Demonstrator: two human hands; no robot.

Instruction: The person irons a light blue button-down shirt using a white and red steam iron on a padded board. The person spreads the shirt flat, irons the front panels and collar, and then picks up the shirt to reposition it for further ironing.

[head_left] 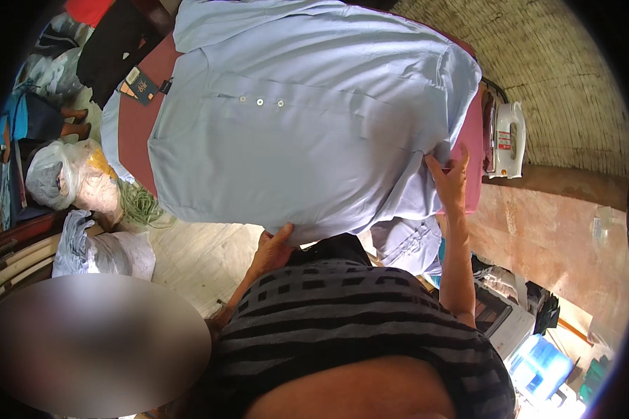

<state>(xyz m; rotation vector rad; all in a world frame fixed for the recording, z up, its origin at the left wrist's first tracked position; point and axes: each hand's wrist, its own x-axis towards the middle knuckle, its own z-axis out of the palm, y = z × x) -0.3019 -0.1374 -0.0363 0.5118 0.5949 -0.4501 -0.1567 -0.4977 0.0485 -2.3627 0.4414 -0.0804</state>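
Note:
A light blue garment (272, 160) with several pale buttons at its placket lies spread across a maroon ironing board (134, 133). My left hand (272, 248) pinches its near edge, thumb on top. Over at the right, my right hand (451, 180) grips a fold of the cloth between thumb and fingers, with other fingers raised. Dark hang tags (140, 85) stick out at the garment's left side. Beyond the board's right end stands a white iron (510, 140), upright and touched by neither hand.
Plastic bags (56, 174) and a green tangle of strips (141, 204) lie on the floor at left. Folded cloth (84, 244) is stacked nearer. A woven wall (538, 63) rises at right. Another person's feet (77, 122) show at far left. Pale cloth (409, 244) hangs below the board.

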